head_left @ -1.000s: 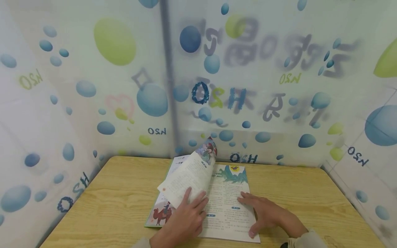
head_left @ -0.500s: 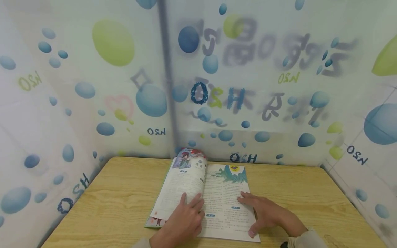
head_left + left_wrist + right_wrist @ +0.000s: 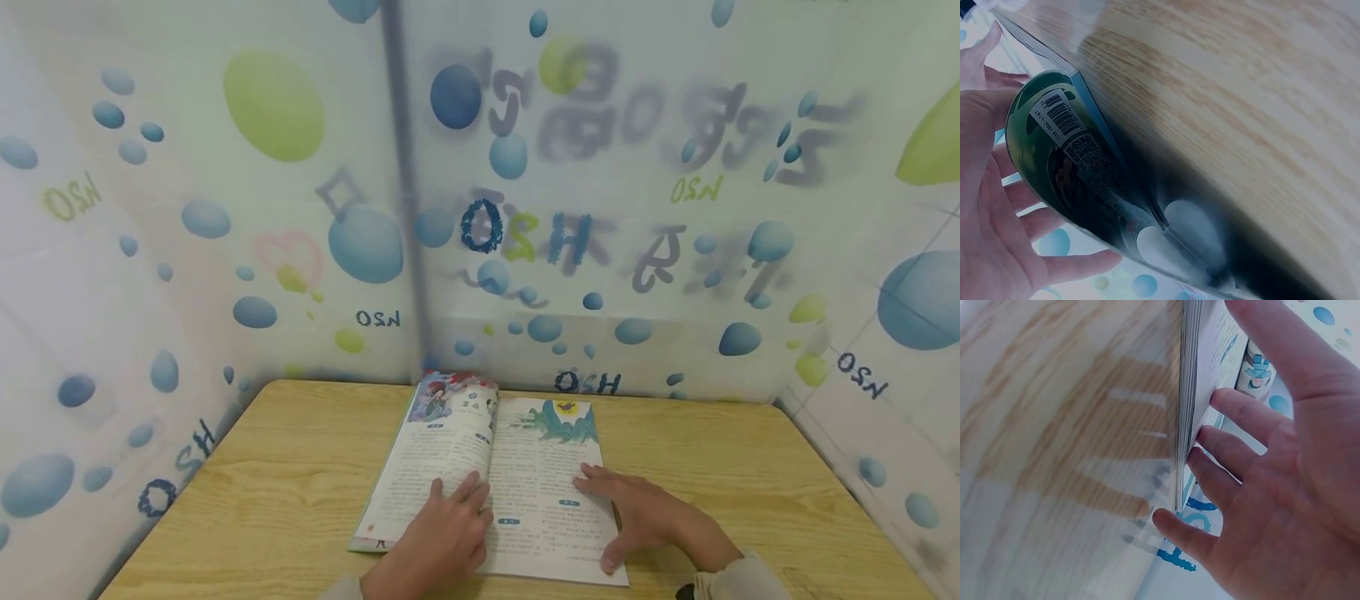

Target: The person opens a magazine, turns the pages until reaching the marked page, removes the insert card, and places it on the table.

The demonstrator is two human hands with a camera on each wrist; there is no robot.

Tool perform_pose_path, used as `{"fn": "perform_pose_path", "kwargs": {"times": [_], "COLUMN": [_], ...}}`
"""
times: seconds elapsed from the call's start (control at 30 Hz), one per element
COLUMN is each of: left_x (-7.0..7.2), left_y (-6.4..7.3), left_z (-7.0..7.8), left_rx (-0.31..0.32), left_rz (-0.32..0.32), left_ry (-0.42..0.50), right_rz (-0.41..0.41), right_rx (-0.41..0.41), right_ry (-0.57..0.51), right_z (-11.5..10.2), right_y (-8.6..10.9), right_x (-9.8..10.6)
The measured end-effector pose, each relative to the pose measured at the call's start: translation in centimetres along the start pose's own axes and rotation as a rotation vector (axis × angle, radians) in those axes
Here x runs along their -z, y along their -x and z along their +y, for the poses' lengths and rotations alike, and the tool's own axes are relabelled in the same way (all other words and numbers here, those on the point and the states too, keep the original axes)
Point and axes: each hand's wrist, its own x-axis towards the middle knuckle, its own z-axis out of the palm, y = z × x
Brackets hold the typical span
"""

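Note:
An open magazine (image 3: 517, 467) lies on the wooden table, with printed text and coloured pictures on both pages. My left hand (image 3: 442, 533) rests on the left page beside the spine, fingers extended. In the left wrist view the green back cover (image 3: 1032, 147) with its barcode curves up off the table next to my left hand (image 3: 997, 212). My right hand (image 3: 645, 517) lies at the magazine's right edge, its fingertips on the right page. From the right wrist view, the fingers of my right hand (image 3: 1266, 462) are spread along the stacked page edges (image 3: 1188, 394).
The wooden table (image 3: 720, 450) reaches out on both sides of the magazine. Behind it hangs a pale curtain (image 3: 637, 250) printed with blue and green drops and letters. It also runs along the left and right sides.
The curled leaf has come down to the left and now lies over the left side, covering the camel picture. My left hand has shifted slightly left; the right hand has stayed in place.

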Motion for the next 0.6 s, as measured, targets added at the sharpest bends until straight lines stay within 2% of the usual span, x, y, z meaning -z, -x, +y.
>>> {"fn": "perform_pose_path", "kwargs": {"times": [0.3,0.6], "left_x": [-0.17,-0.51], "left_y": [0.05,0.18], "left_z": [-0.2,0.16], "left_rx": [0.019,0.04], "left_rz": [-0.004,0.031], "left_ry": [0.056,0.071], "right_rz": [-0.004,-0.002], "right_rx": [-0.011,-0.009], "right_ry": [-0.01,-0.023], "right_z": [0.1,-0.12], "right_y": [-0.18,-0.46], "right_x": [0.14,0.5]}}
